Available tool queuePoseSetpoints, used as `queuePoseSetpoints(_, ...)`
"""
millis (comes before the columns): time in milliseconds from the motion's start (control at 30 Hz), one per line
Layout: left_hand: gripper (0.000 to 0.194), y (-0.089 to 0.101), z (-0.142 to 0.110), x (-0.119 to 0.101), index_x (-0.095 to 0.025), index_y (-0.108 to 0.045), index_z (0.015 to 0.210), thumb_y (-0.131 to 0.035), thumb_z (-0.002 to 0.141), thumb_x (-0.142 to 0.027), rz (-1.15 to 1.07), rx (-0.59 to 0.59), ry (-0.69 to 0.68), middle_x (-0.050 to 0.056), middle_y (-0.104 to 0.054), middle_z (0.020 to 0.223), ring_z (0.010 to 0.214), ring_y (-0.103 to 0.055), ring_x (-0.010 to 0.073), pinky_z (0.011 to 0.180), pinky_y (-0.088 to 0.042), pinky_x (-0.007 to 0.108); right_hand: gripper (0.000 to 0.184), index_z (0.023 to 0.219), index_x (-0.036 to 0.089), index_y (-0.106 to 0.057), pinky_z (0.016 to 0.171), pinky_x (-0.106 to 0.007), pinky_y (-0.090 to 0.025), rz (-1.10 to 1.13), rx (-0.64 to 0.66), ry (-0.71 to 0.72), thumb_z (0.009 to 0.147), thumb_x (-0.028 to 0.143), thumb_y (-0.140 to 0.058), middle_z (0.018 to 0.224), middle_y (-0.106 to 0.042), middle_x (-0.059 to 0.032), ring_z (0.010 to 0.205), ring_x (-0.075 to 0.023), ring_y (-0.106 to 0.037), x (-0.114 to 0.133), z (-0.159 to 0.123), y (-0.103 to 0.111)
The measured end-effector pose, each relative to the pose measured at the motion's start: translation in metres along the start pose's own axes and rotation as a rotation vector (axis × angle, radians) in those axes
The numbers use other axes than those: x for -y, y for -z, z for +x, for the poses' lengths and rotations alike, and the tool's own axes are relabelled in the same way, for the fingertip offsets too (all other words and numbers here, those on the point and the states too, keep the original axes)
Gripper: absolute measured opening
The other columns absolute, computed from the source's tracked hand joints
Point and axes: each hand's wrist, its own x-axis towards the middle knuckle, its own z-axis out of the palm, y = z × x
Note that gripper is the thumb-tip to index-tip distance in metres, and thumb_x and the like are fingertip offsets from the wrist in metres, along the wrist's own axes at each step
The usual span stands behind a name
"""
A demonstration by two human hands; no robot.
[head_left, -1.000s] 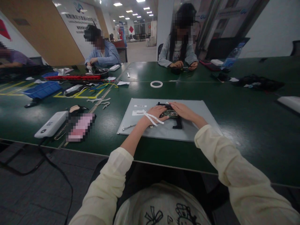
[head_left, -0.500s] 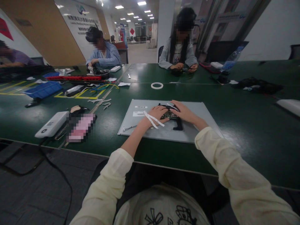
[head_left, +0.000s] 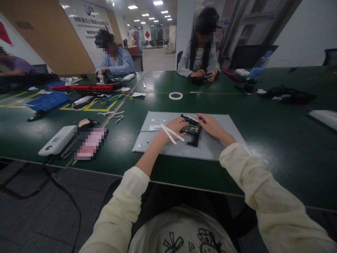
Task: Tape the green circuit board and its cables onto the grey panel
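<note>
In the head view, two bare hands work over a green circuit board (head_left: 194, 129) set in a black frame (head_left: 195, 140), which lies on a pale flat panel (head_left: 210, 149) atop a dark green tabletop (head_left: 279, 140). The left hand (head_left: 173, 127), a white strip (head_left: 172, 135) trailing from its wrist, covers the board's left side with bent fingers. The right hand (head_left: 210, 125) curls in a narrow grip at the frame's upper right corner. Whether either hand pinches the piece or only rests on it cannot be told. A slender metal tool (head_left: 149, 131) reaches toward the left hand; whether it is held is hidden. A white ring (head_left: 175, 96) lies beyond the panel, and a person in a striped top (head_left: 185, 63) sits across the tabletop.

The assembly looks light and stiff, its plastic probably smooth enough to slide on the panel. The exposed board appears the fragile part, its small components easily scraped or bent by pressing fingertips. The safest hold would likely be the frame's outer edges, one on each side, with the narrow lower arm spared any twisting.
</note>
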Motion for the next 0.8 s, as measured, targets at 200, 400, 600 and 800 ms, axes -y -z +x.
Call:
queuePoseSetpoints(200,0.032,0.001,0.001,-0.002,-0.016,-0.058,0.105,-0.06,0.078,-0.033,-0.045,0.02,-0.038,0.009,-0.052,0.109,0.102,-0.051,0.0233,0.092,-0.043,0.037,0.038,0.114,0.014,-0.059,0.087,-0.04,-0.046,-0.012,-0.036,0.0,0.083,0.028,-0.044,0.105,-0.063,-0.0128,0.095,-0.0241,-0.058,-0.005,-0.001,0.0)
queuePoseSetpoints(400,0.036,0.003,0.001,-0.007,-0.014,-0.058,0.104,-0.06,0.078,-0.038,-0.001,0.012,-0.064,0.009,-0.052,0.105,0.097,-0.051,0.0228,0.089,-0.044,0.035,0.032,0.103,0.016,-0.066,0.086,-0.038,-0.046,-0.012,-0.036,0.022,0.084,0.029,-0.043,0.101,-0.065,-0.0103,0.094,-0.0233,-0.058,-0.004,-0.002,0.001)
queuePoseSetpoints(600,0.039,0.006,0.001,-0.01,-0.014,-0.057,0.105,-0.06,0.078,-0.042,0.011,0.046,-0.045,0.01,-0.053,0.104,0.096,-0.052,0.0234,0.086,-0.044,0.034,0.035,0.107,0.018,-0.065,0.089,-0.04,-0.044,0.017,-0.019,0.008,0.086,0.027,-0.039,0.106,-0.065,-0.0096,0.098,-0.0236,-0.058,-0.001,-0.001,-0.001)
queuePoseSetpoints(800,0.038,0.006,0.001,-0.009,-0.014,-0.055,0.107,-0.058,0.08,-0.04,-0.004,0.056,-0.043,0.01,-0.052,0.107,0.1,-0.051,0.0235,0.088,-0.042,0.034,0.035,0.106,0.015,-0.065,0.091,-0.039,-0.043,0.028,-0.026,0.001,0.086,0.025,-0.038,0.107,-0.064,-0.0113,0.1,-0.0232,-0.058,-0.001,-0.001,-0.001)
